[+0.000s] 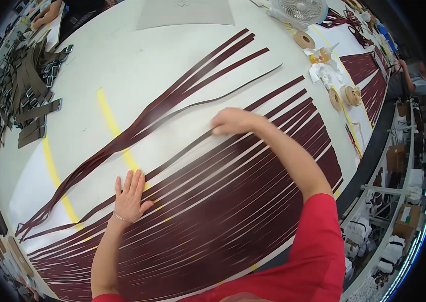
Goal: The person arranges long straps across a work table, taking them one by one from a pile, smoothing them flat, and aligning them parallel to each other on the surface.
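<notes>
Long dark maroon strips (208, 201), perhaps leather or webbing, lie side by side across the table in front of me. My left hand (131, 197) rests flat on the upper strips, fingers stretched and slightly spread. One strip (180, 154) runs from under that hand up to my right hand (235, 122), whose fingers are closed on it; the grip is slightly blurred and the fingertips are partly hidden. Beyond both hands, a loose bundle of strips (122, 140) lies gathered at the left and fans out toward the upper right. A single thin strip (223, 94) curves away from that bundle.
Yellow tape lines (107, 111) cross the white table (72, 126). Brown straps with buckles (29, 88) are piled at left. A grey sheet (185, 12), a fan (301, 11) and tape rolls (350, 95) sit at the far side. Other people's arms (47, 17) show at the edges.
</notes>
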Tool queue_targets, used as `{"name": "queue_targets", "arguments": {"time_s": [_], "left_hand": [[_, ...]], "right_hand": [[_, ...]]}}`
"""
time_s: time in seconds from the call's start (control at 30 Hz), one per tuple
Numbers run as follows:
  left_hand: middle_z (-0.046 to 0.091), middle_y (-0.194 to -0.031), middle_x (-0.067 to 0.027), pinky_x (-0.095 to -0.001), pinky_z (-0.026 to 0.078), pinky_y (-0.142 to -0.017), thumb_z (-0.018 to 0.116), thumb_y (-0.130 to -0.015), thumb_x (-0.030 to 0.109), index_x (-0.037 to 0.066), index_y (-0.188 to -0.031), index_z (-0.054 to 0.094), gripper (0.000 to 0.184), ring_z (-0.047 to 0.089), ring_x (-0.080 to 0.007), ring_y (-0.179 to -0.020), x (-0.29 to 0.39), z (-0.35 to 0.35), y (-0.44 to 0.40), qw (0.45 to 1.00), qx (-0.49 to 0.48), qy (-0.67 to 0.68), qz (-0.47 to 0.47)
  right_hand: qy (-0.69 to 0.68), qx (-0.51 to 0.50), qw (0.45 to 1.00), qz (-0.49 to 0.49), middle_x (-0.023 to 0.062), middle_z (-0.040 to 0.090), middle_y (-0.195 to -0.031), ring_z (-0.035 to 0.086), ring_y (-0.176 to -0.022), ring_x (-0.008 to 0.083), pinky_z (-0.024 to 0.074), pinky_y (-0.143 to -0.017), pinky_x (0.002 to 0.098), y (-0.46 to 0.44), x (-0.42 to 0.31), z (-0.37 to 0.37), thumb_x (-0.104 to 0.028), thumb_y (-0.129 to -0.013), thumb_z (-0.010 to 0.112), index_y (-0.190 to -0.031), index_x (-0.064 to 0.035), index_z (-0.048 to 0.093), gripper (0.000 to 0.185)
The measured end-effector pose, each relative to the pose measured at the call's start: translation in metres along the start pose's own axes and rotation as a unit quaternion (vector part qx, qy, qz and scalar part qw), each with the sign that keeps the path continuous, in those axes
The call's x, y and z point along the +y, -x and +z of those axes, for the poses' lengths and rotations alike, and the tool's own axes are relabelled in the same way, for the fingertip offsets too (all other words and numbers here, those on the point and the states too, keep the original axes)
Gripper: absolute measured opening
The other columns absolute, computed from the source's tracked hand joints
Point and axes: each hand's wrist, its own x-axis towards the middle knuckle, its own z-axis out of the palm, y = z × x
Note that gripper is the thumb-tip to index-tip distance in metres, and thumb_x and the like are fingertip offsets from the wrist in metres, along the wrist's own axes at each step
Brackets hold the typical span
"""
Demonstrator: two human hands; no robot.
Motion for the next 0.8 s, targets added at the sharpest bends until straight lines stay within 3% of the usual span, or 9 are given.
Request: {"name": "queue_targets", "arguments": {"time_s": [0.07,0.27,0.3,0.33,0.43,0.5,0.57,0.7,0.8], "left_hand": [[0.026,-0.144,-0.0142,-0.0518,0.004,-0.107,0.042,-0.082,0.058,0.0,-0.138,0.026,0.082,0.018,-0.0317,-0.135,0.001,-0.002,0.0,1.0,0.0,0.007,-0.002],[0.026,-0.144,-0.0103,-0.0525,0.008,-0.107,0.047,-0.08,0.058,0.004,-0.138,0.026,0.082,0.019,-0.0281,-0.135,0.003,-0.007,-0.001,1.0,-0.009,0.015,-0.017],[0.027,-0.144,-0.0103,-0.0524,0.008,-0.107,0.048,-0.08,0.057,0.004,-0.138,0.027,0.081,0.019,-0.028,-0.135,0.004,-0.007,0.0,1.0,-0.01,0.019,-0.019],[0.027,-0.144,-0.0103,-0.0524,0.008,-0.107,0.048,-0.081,0.056,0.004,-0.138,0.027,0.08,0.02,-0.0279,-0.135,0.004,-0.008,0.0,0.999,-0.011,0.023,-0.022],[0.027,-0.144,-0.0097,-0.0524,0.01,-0.107,0.048,-0.082,0.054,0.006,-0.138,0.028,0.077,0.022,-0.0274,-0.134,0.005,-0.011,-0.001,0.999,-0.002,0.035,-0.023],[0.027,-0.144,-0.0093,-0.0526,0.011,-0.107,0.048,-0.082,0.054,0.006,-0.138,0.028,0.076,0.023,-0.0273,-0.134,0.003,-0.009,0.0,0.999,0.015,0.035,-0.02],[0.029,-0.143,-0.0102,-0.0525,0.014,-0.106,0.05,-0.081,0.054,0.005,-0.137,0.029,0.077,0.025,-0.0268,-0.133,0.004,-0.012,0.001,0.999,0.025,0.035,-0.02],[0.032,-0.141,-0.0126,-0.052,0.016,-0.106,0.05,-0.082,0.051,0.004,-0.136,0.03,0.075,0.026,-0.0275,-0.132,0.002,-0.012,0.003,0.997,0.052,0.058,-0.019],[0.035,-0.138,-0.014,-0.0505,0.016,-0.105,0.056,-0.081,0.04,0.004,-0.132,0.035,0.066,0.028,-0.0291,-0.131,0.0,-0.008,0.001,0.989,0.104,0.099,-0.032]], "right_hand": [[-0.126,0.0,0.988,0.094,0.0011,0.054,-0.06,0.051,-0.058,0.0099,0.0428,-0.055,0.026,0.03,0.055,-0.028,-0.018,-0.078,0.059,-0.075,-0.0011,0.063,0.017],[-0.129,0.082,0.957,0.245,0.0007,0.058,-0.063,0.053,-0.057,0.0098,0.0438,-0.054,0.0246,0.087,0.156,-0.093,-0.016,-0.074,0.063,-0.075,-0.0007,0.066,0.016],[-0.046,0.064,0.953,0.294,0.0024,0.058,-0.061,0.051,-0.053,0.0093,0.0439,-0.053,0.0256,0.088,0.172,-0.099,-0.014,-0.071,0.064,-0.074,-0.0004,0.066,0.015],[0.142,0.014,0.91,0.39,0.005,0.061,-0.068,0.057,-0.061,0.0152,0.0464,-0.059,0.0282,0.077,0.141,-0.108,-0.011,-0.068,0.064,-0.077,-0.0016,0.066,0.013],[0.369,0.231,0.879,0.196,0.0084,0.062,-0.084,0.06,-0.081,0.0232,0.0479,-0.069,0.0322,0.033,0.054,-0.076,-0.009,-0.068,0.064,-0.088,-0.0038,0.063,0.02],[0.191,0.343,0.918,-0.051,0.0079,0.059,-0.092,0.057,-0.09,0.0269,0.048,-0.074,0.0386,-0.017,-0.005,-0.026,-0.01,-0.067,0.062,-0.091,-0.0081,0.06,0.024],[0.212,0.271,0.933,-0.107,0.007,0.058,-0.101,0.056,-0.093,0.0249,0.0461,-0.078,0.0364,-0.057,-0.046,0.017,-0.013,-0.072,0.065,-0.097,-0.0073,0.058,0.027],[0.26,0.222,0.935,-0.098,0.0045,0.053,-0.084,0.052,-0.084,0.0223,0.0436,-0.074,0.0361,-0.099,-0.072,0.047,-0.016,-0.072,0.066,-0.091,-0.0089,0.058,0.022],[0.179,0.156,0.966,-0.102,0.0048,0.051,-0.079,0.051,-0.082,0.023,0.0421,-0.072,0.0346,-0.1,-0.072,0.042,-0.013,-0.071,0.065,-0.082,-0.007,0.055,0.016]]}}
